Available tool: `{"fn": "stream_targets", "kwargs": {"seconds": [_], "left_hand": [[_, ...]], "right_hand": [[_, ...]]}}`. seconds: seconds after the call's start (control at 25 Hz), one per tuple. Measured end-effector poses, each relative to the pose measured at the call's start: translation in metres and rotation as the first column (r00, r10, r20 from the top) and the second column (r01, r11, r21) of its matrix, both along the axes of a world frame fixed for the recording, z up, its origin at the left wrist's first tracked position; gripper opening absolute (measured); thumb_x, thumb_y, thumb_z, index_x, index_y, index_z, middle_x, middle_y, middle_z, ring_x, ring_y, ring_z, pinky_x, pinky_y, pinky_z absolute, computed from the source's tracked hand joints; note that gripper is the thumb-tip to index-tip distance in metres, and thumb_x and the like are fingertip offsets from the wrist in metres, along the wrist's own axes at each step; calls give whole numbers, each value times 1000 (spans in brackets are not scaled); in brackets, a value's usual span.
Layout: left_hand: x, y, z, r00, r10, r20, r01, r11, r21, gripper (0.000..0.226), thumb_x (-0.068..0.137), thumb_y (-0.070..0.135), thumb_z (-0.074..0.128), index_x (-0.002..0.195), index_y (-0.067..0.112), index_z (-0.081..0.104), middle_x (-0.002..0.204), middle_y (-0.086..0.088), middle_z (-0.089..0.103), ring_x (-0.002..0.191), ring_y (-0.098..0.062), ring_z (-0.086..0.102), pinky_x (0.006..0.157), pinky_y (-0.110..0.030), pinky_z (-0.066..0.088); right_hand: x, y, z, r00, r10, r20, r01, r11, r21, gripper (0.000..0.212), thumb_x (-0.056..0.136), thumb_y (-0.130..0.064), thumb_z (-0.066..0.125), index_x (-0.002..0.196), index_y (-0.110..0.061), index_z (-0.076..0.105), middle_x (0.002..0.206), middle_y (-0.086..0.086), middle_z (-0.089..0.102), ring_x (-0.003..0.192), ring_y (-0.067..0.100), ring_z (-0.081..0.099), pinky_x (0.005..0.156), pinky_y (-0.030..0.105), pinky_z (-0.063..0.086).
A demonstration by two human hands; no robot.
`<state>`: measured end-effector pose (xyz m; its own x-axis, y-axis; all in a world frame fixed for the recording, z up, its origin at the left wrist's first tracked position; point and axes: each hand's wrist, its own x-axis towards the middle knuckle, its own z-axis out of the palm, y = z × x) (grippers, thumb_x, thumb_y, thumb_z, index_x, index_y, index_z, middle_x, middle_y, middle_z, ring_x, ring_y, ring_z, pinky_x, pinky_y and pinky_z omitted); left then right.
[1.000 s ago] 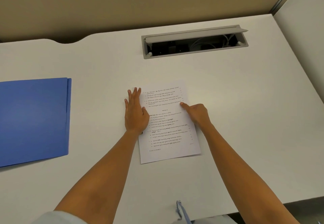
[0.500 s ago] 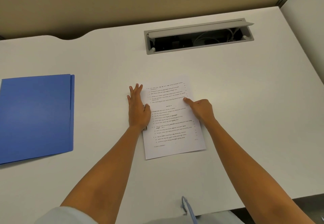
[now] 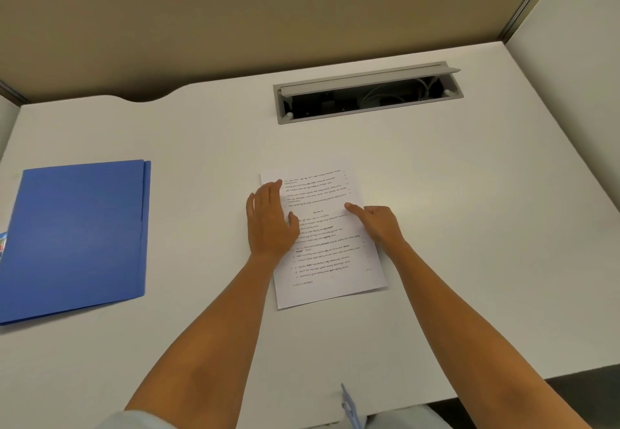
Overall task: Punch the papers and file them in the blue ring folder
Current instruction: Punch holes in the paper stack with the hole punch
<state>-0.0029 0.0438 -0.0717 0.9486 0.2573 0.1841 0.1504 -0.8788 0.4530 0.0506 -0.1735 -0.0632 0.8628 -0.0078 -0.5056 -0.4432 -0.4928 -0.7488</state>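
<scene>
A thin stack of printed white papers (image 3: 330, 262) lies flat in the middle of the white desk (image 3: 476, 234). My left hand (image 3: 270, 224) rests on the stack's left edge, fingers straight and close together, holding nothing. My right hand (image 3: 379, 225) sits on the right side of the sheet, curled, with the index finger stretched out and pressing on the page. The blue ring folder (image 3: 77, 237) lies closed on the desk's left side, well apart from the papers. No hole punch is in view.
A grey cable slot (image 3: 365, 93) with its lid up sits at the back of the desk. Partition walls close off the back and right. A small colourful item (image 3: 2, 244) peeks in at the left edge. A blue strap (image 3: 350, 408) hangs near my chest.
My left hand has shifted slightly right onto the paper's left edge, with the fingers drawn together. My right hand and the papers stay put. The view has tilted up a little.
</scene>
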Motion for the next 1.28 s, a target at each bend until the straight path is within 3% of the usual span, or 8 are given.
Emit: {"fn": "stream_targets", "kwargs": {"seconds": [0.16,0.28,0.4,0.56,0.88,0.96,1.12,1.28], "left_hand": [[-17,-5,7,900,416,-132,-433,891,-138,61,68,35,75,113,7,46,116,-7,49,111,-29,48,98,-42,38],[-26,-7,15,808,513,-289,-564,815,-131,54,73,43,73,107,6,51,114,-9,47,111,-29,45,93,-43,39],[-31,-5,18,784,491,-380,-585,790,-186,49,78,41,71,107,4,59,114,-10,52,112,-29,48,89,-43,45],[-36,8,31,784,514,-348,-617,708,-344,36,73,29,78,94,4,62,97,-11,64,84,-28,62,63,-34,49],[-50,39,45,692,620,-371,-709,486,-510,32,68,29,81,80,5,62,77,-8,64,70,-28,65,59,-32,54],[-50,34,47,714,597,-366,-676,451,-583,29,68,27,81,73,8,60,72,-5,61,67,-25,62,56,-29,52],[-45,14,51,796,498,-345,-571,425,-703,31,69,26,84,68,11,56,74,-3,62,64,-18,61,51,-24,48],[-33,-15,57,867,387,-314,-481,487,-729,28,70,26,84,79,9,63,82,-3,66,72,-17,66,51,-23,49]], "right_hand": [[-8,-3,-1,1000,11,0,-11,999,46,38,78,-47,65,64,-16,49,67,3,55,61,17,48,61,28,35],[-11,-3,1,1000,12,-3,-12,999,31,24,76,-35,65,68,-16,53,72,4,60,66,20,53,63,30,39],[-14,-3,3,1000,12,-12,-12,1000,24,21,75,-32,64,70,-12,57,78,10,68,69,22,57,67,33,46],[-17,0,8,1000,12,7,-12,1000,8,33,77,-30,63,89,0,66,90,17,71,72,22,61,69,33,49],[-22,4,11,994,-25,102,31,998,-59,26,84,-21,58,90,3,65,89,14,71,76,30,63,64,31,51],[-24,3,14,991,-39,127,46,997,-60,23,86,-21,59,95,-1,65,95,10,70,80,25,62,60,23,47],[-28,5,18,932,-31,362,113,972,-207,51,79,-31,71,122,-10,52,119,6,55,112,25,49,90,35,44],[-34,16,32,893,108,436,-153,986,69,55,78,-30,75,125,-18,49,115,-2,56,105,19,57,80,22,47]]}}
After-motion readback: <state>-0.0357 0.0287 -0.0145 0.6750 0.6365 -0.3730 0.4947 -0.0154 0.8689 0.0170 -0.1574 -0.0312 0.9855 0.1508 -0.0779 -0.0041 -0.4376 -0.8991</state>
